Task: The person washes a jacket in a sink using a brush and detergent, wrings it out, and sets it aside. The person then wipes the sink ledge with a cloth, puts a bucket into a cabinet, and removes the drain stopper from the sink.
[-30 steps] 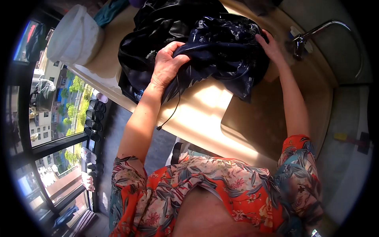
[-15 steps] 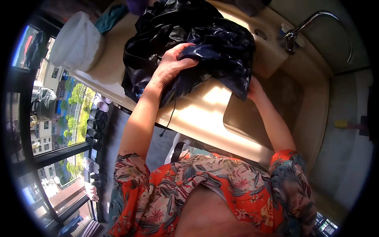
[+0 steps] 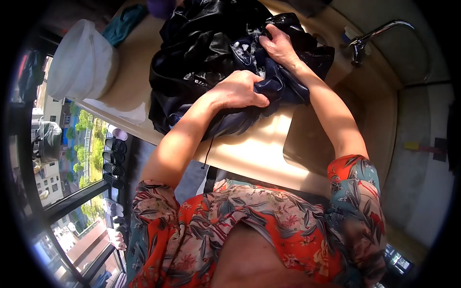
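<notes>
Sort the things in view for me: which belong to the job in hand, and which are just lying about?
In the job: left hand, right hand, the dark shiny fabric both hands touch, pale counter under it.

Apparently lying about: white bucket, teal cloth, dark slippers.

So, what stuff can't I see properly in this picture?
All in the head view:
Dark cloth: its whole shape, because it is bunched up and reaches the top edge.
Left hand: some fingertips, hidden among the cloth's folds.
Purple thing: what it is, because the top edge cuts it off.
Buildings outside: their little details, too small to make out.
</notes>
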The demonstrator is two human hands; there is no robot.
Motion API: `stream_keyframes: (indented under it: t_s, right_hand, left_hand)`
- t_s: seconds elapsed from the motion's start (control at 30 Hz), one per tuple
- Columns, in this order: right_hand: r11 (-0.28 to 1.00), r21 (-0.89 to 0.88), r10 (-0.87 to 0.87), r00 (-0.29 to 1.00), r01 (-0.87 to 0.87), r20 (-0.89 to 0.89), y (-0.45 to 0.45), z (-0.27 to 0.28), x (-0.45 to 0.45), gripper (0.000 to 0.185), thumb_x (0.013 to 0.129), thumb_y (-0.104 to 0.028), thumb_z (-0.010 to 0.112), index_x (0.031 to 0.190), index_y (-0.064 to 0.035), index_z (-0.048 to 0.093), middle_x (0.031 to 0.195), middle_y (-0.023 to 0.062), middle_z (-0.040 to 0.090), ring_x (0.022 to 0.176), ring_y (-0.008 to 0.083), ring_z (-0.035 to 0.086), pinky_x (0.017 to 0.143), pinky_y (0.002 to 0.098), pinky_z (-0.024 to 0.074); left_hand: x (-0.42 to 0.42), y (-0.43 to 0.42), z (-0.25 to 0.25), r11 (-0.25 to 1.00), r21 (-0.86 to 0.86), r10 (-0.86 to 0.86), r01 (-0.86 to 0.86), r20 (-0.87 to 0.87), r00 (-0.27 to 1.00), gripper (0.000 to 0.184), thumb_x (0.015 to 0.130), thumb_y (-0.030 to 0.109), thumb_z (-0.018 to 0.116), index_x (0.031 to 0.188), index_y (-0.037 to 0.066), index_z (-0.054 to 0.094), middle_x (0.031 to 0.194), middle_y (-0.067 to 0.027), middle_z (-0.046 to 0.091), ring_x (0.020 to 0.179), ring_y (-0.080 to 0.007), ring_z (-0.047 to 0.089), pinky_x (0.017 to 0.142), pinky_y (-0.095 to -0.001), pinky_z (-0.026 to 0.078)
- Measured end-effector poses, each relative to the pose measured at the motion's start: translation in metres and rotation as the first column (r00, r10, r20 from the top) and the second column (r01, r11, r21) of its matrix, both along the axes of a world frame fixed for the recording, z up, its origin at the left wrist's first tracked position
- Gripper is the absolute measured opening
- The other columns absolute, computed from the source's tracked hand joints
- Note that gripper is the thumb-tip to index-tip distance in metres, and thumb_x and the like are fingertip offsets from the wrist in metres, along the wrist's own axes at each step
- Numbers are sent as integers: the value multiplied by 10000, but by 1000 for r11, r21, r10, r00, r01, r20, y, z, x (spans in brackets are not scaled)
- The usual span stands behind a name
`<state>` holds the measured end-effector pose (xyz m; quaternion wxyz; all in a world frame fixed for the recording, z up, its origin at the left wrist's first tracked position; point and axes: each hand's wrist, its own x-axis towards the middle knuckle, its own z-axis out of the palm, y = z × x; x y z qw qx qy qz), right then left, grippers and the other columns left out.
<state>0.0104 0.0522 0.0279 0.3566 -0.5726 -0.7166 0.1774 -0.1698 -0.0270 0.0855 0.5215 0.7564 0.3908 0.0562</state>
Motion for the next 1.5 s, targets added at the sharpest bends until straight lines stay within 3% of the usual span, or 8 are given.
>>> stream_keyframes:
  t_s: [0.27,0.43,0.53,0.67,0.8,1.2,1.33,1.5]
  right_hand:
    - [969,155,-247,799,193,548,2,33,105,432,767,-328,625,1101,-67,540,1051,136,591,1017,294,537,859,387,424]
    - [957,80,-284,956,278,68,-80,-9,166,663,723,-428,680,1188,-1,477,1123,181,540,1066,303,500,918,354,378]
    - [894,-273,-438,824,357,-360,-101,-70,123,564,779,-409,629,1156,-8,508,1131,144,541,1034,275,523,888,341,410]
    - [779,-626,-596,370,50,-712,-102,-122,118,489,816,-379,582,1128,-7,527,1100,127,558,995,253,545,858,332,439]
    - [746,-615,-602,134,-256,-787,-105,-128,117,448,836,-354,553,1111,-1,533,1068,122,574,960,237,563,836,323,458]
    - [916,-347,-270,328,-203,-905,-121,77,96,239,871,-147,512,1027,25,571,926,105,640,789,178,639,696,281,533]
    - [863,-504,-8,996,-38,-90,-67,99,54,268,846,-220,591,959,23,598,824,43,630,800,92,577,693,211,453]
    - [985,-150,-16,917,82,399,-8,9,40,282,805,-296,563,901,-33,597,870,196,602,845,366,567,718,412,452]
  left_hand:
    - [0,-17,0,780,-621,449,-78,470,760,286,667,-36,613,953,-38,617,803,-64,637,691,-115,603,673,-243,499]
    - [-31,-15,22,882,-158,470,-444,359,806,311,644,84,662,934,-20,619,844,-94,640,715,-138,609,702,-254,492]
    - [-9,-6,19,633,689,229,-353,269,936,735,603,328,727,1240,86,451,1299,-220,381,1179,-332,403,965,-385,364]
    - [34,-9,-9,704,705,173,79,-279,945,907,531,459,742,1307,143,394,1321,-220,338,1214,-476,272,982,-492,316]
    - [32,-4,-10,788,609,61,91,-226,972,628,552,328,708,1132,120,583,1119,-136,505,1027,-340,454,919,-411,390]
    - [40,-7,-28,792,609,58,-34,-20,998,330,601,147,591,914,45,606,917,-100,559,919,-272,500,801,-371,456]
    - [39,-8,-24,783,621,41,-37,9,999,276,600,130,575,851,16,592,881,-127,570,894,-285,515,792,-379,457]
    - [45,-10,-30,758,647,18,-83,106,994,224,599,132,571,774,-8,563,832,-169,577,860,-319,545,771,-398,456]
